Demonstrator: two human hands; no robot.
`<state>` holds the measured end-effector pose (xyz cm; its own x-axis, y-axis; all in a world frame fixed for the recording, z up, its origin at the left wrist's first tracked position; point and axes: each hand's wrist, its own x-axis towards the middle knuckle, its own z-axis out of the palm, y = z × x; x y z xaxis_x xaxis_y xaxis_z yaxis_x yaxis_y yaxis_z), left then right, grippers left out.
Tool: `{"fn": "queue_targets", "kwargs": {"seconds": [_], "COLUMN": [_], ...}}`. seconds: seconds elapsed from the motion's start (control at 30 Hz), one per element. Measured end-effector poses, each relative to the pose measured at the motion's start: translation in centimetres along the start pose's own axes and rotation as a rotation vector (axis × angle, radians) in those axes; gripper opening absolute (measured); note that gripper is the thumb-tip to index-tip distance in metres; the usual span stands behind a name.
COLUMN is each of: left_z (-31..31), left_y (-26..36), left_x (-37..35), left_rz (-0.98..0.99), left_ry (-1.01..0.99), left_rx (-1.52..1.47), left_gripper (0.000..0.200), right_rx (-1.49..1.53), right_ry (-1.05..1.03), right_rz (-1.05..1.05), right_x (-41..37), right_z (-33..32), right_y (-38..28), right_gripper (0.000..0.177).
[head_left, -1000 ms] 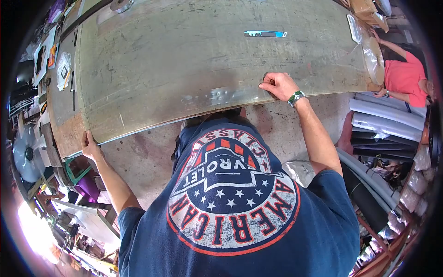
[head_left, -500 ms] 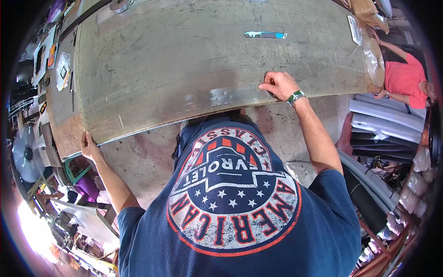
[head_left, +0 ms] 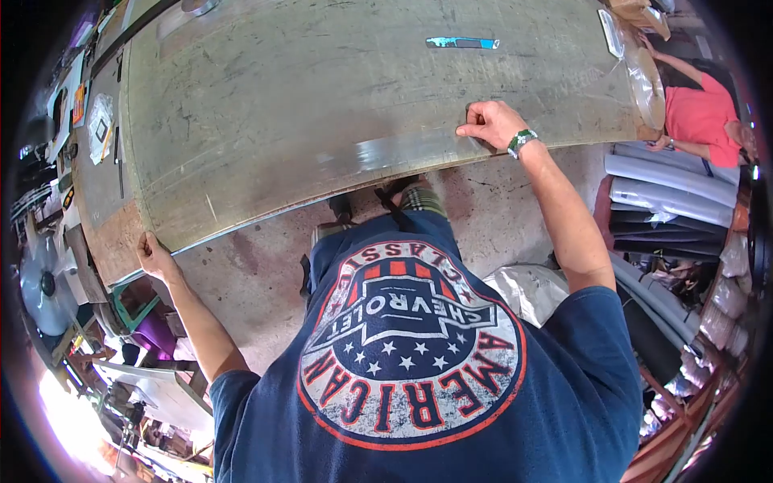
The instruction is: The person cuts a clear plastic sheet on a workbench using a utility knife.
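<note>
On the left end of a worn bench [head_left: 105, 229], a clear plastic bag [head_left: 101, 129] holds a flat item with a dark square outline. A cardboard box [head_left: 640, 14] sits by the bench's far right corner, its contents out of sight; shelves of plastic-wrapped bundles [head_left: 717, 326] stand well to the right of the bench. A scuffed grey-green sheet [head_left: 282, 88] covers most of the bench top, reaching its front edge, with a blue-and-dark cutter [head_left: 463, 43] lying toward the back of the bench. At the bench's front left, a person's left hand [head_left: 157, 259] touches the sheet's corner; whether its fingers grip the edge cannot be told. The right hand [head_left: 493, 125], above a green-and-white wristband [head_left: 523, 142], rests near the bench's front edge with fingers curled narrow, thumb and forefinger together; anything thin between them cannot be made out. Past the bench's right end, a co-worker in a red shirt [head_left: 700, 119] stands beside pale wrapped rolls [head_left: 672, 179]. A stained concrete floor [head_left: 250, 270] shows in front of the bench, and a fan [head_left: 47, 286] stands off its left end.
</note>
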<state>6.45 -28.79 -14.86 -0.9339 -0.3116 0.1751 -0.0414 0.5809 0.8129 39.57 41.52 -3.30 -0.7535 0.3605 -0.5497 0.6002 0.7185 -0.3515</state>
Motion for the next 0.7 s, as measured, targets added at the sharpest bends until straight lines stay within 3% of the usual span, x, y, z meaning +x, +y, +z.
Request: {"fn": "queue_targets", "kwargs": {"seconds": [0.13, 0.23, 0.33, 0.43, 0.53, 0.6, 0.7], "left_z": [-1.0, -0.8, 2.9, 11.3, 19.3, 23.1, 26.4], "left_y": [-1.6, 1.6, 12.2, 30.2, 37.0, 38.8, 39.3], "left_x": [2.5, 2.6, -0.6, -14.8, -24.3, -28.5, -30.7], "left_rz": [-0.152, 0.075, 0.293, 0.637, 1.041, 1.176, 1.288], "left_ry": [-0.106, 0.168, 0.079, -0.461, -1.208, -1.432, -1.533], "left_rx": [-0.049, 0.245, 0.306, 0.319, 0.012, 0.042, 0.134], "left_gripper": [0.027, 0.035, 0.043, 0.042, 0.041, 0.042, 0.046], "right_rx": [0.010, 0.037, 0.034, 0.018, 0.022, 0.009, 0.009], "right_ry": [-0.013, -0.013, 0.029, 0.018, -0.008, 0.013, 0.047], "right_rz": [-0.004, -0.032, -0.070, -0.059, -0.051, -0.050, -0.084], "right_x": [-0.2, 0.3, 0.4, 0.7, 0.8, 0.8, 0.6], "right_z": [0.2, 0.0, 0.3, -0.2, 0.2, 0.2, 0.0], "right_y": [0.4, 0.8, 1.5, 1.5, 1.5, 1.6, 1.6], "right_gripper": [0.039, 0.039, 0.039, 0.039, 0.042, 0.042, 0.041]}}
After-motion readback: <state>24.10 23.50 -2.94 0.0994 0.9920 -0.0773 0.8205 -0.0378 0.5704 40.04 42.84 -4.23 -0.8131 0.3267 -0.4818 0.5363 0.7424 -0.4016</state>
